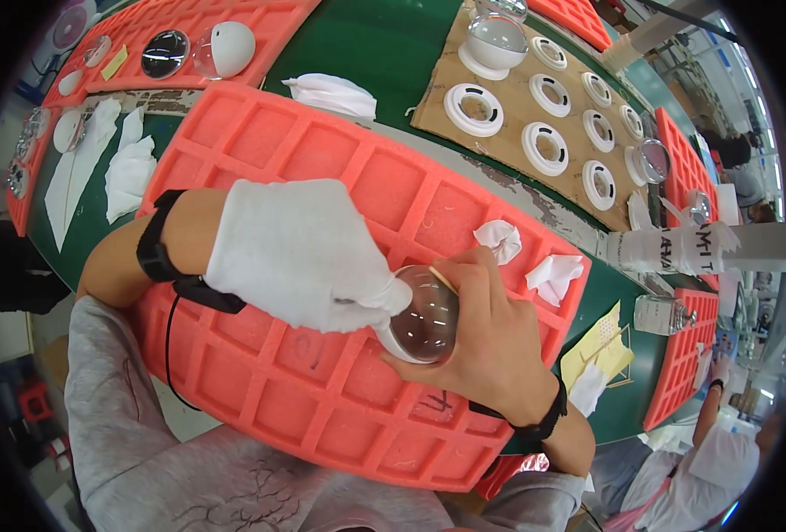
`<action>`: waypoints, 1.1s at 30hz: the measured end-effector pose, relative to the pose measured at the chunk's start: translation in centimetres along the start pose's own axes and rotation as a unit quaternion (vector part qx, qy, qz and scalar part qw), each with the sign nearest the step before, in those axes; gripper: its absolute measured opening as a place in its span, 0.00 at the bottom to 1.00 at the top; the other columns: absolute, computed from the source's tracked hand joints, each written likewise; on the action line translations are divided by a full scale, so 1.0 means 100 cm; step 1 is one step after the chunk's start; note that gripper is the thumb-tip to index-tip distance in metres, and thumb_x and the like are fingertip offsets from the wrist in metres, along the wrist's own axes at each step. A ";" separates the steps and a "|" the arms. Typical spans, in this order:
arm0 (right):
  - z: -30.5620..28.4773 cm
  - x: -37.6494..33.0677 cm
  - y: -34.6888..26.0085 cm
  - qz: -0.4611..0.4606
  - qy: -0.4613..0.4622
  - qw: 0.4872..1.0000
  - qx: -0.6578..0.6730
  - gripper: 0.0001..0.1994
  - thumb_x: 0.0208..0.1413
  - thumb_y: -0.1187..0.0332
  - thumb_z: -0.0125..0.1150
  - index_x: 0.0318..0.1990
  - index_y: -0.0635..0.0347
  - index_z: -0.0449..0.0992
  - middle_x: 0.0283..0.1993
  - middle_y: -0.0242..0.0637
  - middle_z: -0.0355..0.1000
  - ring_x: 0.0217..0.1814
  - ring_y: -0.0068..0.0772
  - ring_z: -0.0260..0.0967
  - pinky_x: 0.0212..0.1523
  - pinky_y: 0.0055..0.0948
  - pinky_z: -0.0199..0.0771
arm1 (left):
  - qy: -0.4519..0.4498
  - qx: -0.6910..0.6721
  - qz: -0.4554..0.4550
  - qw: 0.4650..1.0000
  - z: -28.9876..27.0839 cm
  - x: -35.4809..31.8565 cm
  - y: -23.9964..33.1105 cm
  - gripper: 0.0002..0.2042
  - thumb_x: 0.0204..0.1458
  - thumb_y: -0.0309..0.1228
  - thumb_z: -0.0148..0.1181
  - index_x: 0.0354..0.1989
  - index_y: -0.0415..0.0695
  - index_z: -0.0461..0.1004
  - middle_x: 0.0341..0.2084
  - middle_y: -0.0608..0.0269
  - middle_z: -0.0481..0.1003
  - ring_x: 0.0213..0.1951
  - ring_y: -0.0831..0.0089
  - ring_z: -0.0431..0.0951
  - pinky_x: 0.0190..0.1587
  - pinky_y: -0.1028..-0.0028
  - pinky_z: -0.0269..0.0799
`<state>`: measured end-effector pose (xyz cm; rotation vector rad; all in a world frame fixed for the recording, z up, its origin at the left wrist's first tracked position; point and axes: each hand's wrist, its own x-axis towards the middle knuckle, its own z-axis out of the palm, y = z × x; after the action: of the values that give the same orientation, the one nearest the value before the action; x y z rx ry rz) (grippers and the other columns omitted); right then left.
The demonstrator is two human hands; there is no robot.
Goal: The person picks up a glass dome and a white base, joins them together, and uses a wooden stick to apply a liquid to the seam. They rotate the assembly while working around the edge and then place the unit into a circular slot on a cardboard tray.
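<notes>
My left hand (300,253), in a white glove, grips a clear glass dome (424,315) from its left side. My bare right hand (490,341) cups the same dome from the right and below, and a thin wooden stick lies between its fingers against the dome's top edge. Both hands hover over a large red foam tray (322,408) divided into square pockets. Black bands sit on both wrists.
Crumpled white wipes (554,277) lie in the tray's right pockets. A cardboard sheet (433,111) with white ring holders and another dome (495,40) stands at the back. More red trays, domes and cloths lie to the left. Another person sits at the lower right.
</notes>
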<state>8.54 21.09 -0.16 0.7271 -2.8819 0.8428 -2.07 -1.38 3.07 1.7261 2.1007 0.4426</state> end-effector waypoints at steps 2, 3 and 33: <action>-0.001 0.002 -0.001 0.002 -0.005 1.000 -0.002 0.43 0.32 0.53 0.86 0.53 0.62 0.66 0.45 0.40 0.69 0.37 0.39 0.77 0.26 0.33 0.76 | 0.002 -0.017 -0.005 1.000 0.004 0.000 0.001 0.11 0.46 0.33 0.64 0.18 0.50 0.67 0.12 0.66 0.69 0.16 0.62 0.72 0.18 0.66 0.62; -0.002 0.003 -0.001 0.003 -0.006 1.000 -0.006 0.43 0.32 0.53 0.86 0.53 0.63 0.66 0.45 0.41 0.69 0.37 0.39 0.77 0.26 0.33 0.76 | 0.029 -0.014 -0.008 0.999 0.008 0.000 0.001 0.10 0.43 0.32 0.63 0.18 0.49 0.67 0.11 0.66 0.68 0.15 0.61 0.72 0.17 0.66 0.62; 0.001 0.006 0.005 0.059 -0.003 0.998 0.035 0.46 0.28 0.54 0.88 0.54 0.66 0.65 0.50 0.47 0.72 0.44 0.45 0.80 0.41 0.36 0.81 | 0.162 -0.154 -0.035 0.974 0.044 0.013 -0.028 0.08 0.41 0.27 0.59 0.18 0.44 0.65 0.14 0.53 0.66 0.19 0.50 0.68 0.21 0.63 0.63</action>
<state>7.84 21.14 -0.41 0.5706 -2.9393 0.9593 -2.59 -0.70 -2.27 1.4742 2.1568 1.0302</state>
